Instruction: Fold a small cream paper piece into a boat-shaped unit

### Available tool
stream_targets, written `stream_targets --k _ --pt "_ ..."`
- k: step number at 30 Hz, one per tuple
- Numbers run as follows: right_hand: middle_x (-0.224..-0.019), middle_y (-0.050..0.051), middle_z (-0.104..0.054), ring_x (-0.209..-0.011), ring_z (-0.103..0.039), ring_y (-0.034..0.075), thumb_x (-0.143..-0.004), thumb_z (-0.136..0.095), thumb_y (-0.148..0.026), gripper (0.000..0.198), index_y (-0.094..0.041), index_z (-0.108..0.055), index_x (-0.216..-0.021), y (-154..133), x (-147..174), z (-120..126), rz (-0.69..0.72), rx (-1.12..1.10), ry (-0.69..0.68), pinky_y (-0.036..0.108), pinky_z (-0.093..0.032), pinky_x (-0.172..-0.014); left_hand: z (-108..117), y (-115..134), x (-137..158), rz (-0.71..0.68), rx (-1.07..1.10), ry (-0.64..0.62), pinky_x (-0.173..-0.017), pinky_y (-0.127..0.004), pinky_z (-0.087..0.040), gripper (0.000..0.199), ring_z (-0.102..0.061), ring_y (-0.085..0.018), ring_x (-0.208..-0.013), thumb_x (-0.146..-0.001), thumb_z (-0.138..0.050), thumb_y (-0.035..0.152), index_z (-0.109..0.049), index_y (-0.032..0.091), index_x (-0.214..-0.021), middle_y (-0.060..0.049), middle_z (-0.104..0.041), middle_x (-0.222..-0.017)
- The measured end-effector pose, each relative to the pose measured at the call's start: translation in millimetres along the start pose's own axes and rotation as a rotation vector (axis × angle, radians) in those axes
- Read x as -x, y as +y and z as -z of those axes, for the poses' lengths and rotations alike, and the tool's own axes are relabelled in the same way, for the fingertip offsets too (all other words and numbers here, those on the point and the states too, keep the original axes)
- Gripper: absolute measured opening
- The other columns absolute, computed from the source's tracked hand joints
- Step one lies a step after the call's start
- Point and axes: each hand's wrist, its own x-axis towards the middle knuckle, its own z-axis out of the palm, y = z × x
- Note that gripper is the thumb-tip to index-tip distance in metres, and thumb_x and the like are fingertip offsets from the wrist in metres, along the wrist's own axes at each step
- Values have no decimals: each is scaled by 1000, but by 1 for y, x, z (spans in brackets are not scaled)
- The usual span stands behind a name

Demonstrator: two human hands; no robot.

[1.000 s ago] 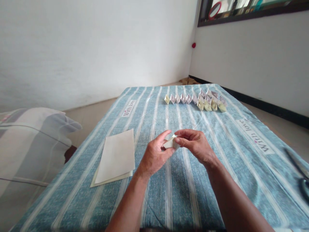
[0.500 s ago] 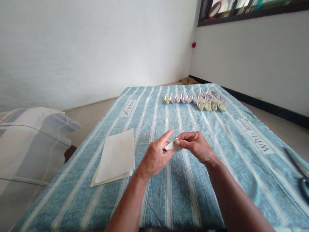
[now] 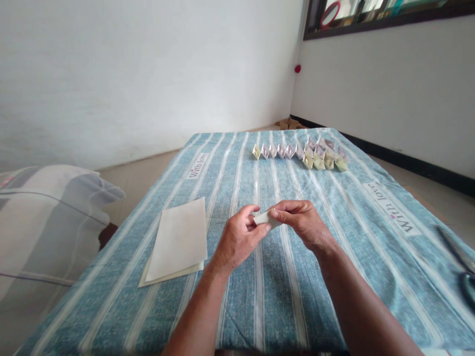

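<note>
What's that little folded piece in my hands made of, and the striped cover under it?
Folded piece: apparently matte cream paper, with crisp creases, pinched by the left hand and right hand. Striped cover: seemingly woven fabric, with a matte, speckled weave.

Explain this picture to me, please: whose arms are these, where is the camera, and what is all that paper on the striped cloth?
The camera sits on a person's head and looks down at their own two bare hands. The left hand and right hand pinch one small folded paper piece between them, just above a blue striped cloth covering a table. To the left lie flat paper sheets, stacked. At the far end stands a row of small folded paper shapes, side by side. Scissors lie at the right edge, partly cut off. A draped bundle of cloth sits at the far left.
</note>
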Motion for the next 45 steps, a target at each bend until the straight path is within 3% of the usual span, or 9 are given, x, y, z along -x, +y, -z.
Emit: stream_targets --k 2,5,10,15,22,30,37,45 --pt "-66 -1 -68 -65 -58 13 -70 -77 -35 12 -23 -77 -71 0 0 0 29 -5 14 28 -46 -67 1 -1 0 32 7 -30 -60 -26 -49 30 -67 -18 -68 -81 -66 37 -66 14 -100 -2 -71 -75" --pt "-65 -1 -67 -66 -57 13 -70 -78 -34 10 -24 -77 -71 1 0 0 57 -7 21 28 -46 -67 1 0 0 62 -21 -44 -59 -27 -48 29 -66 -18 -65 -81 -65 41 -71 13 -83 -4 -72 -71" --pt "-60 0 -66 -60 -55 13 -69 -79 -37 14 -23 -77 -68 2 0 1 42 -53 -11 28 -44 -62 0 2 0 17 -90 -19 -55 -24 -40 25 -58 -14 -58 -80 -64 35 -74 13 -73 -2 -68 -63" --pt "-61 1 -65 -60 -52 12 -71 -78 -39 19 -21 -77 -67 3 0 5 -8 -69 -73 29 -39 -62 3 2 2 -82 -136 -46 -50 -22 -32 23 -45 -9 -51 -79 -63 31 -70 13 -66 3 -54 -53" --pt "-61 0 -63 -60 -47 12 -75 -74 -40 27 -19 -70 -57 1 2 6 0 -50 -120 29 -33 -62 6 6 4 -102 -143 -77 -49 -21 -31 23 -42 -9 -50 -79 -63 29 -71 14 -64 4 -51 -51" --pt "-55 0 -59 -56 -46 12 -71 -77 -38 24 -19 -72 -57 1 2 0 -34 -147 -86 29 -34 -59 7 8 4 -45 -98 -102 -55 -22 -38 23 -55 -12 -56 -78 -65 31 -74 14 -64 0 -68 -60" --pt "-54 -2 -58 -56 -45 10 -67 -81 -37 19 -19 -75 -62 7 -1 -1 -42 -197 9 27 -33 -58 5 5 2 109 33 -145 -61 -24 -48 18 -68 -17 -62 -75 -70 32 -75 15 -72 -3 -74 -65" --pt "-50 -2 -55 -51 -45 10 -60 -83 -43 29 -18 -70 -56 10 -3 -5 -119 -238 93 28 -36 -54 5 1 -1 71 16 -183 -58 -25 -50 16 -70 -18 -58 -75 -66 25 -72 15 -64 -4 -72 -60"
